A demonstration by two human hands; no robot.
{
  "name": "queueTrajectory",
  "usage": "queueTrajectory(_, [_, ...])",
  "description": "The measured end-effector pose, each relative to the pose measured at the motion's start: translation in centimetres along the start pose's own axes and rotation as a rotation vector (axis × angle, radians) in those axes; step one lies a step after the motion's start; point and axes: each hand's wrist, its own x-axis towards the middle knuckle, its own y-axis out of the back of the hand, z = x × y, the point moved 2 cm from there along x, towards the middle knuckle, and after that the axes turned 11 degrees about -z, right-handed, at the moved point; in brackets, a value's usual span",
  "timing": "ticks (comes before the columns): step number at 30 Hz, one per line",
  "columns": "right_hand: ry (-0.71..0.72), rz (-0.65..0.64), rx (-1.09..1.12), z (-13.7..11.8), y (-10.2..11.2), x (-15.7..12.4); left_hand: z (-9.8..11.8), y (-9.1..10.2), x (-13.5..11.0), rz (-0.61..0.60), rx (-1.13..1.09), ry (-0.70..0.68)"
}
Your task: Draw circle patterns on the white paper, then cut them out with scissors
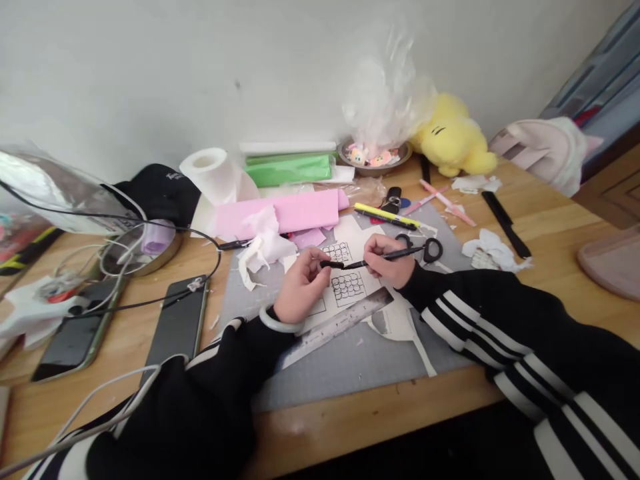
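Observation:
My right hand is closed around a black pen that points left. My left hand pinches a small black pen cap just off the pen's tip. Both hands hover over white paper printed with grids of small shapes, lying on a grey cutting mat. A metal ruler lies slantwise under my left wrist, which wears a pale bangle. Black scissors rest just behind my right hand.
A yellow highlighter, pink foam sheets, green sheets, a toilet roll, crumpled tissue, a bowl under a plastic bag and a yellow plush crowd the back. Two phones and cables lie at left.

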Motion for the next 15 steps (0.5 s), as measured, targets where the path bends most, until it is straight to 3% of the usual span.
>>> queueTrajectory(4, [-0.086,0.035,0.151,-0.3,0.4,0.0,0.3,0.2,-0.6,0.026,-0.035,-0.018])
queueTrajectory(8, [-0.113,-0.027,0.192,-0.7,0.0,-0.3,0.4,-0.3,-1.9,0.056,-0.097,-0.029])
queueTrajectory(15, [-0.072,-0.044,0.216,-1.4,-1.4,-1.9,0.4,-2.2,-3.7,0.032,-0.201,-0.013])
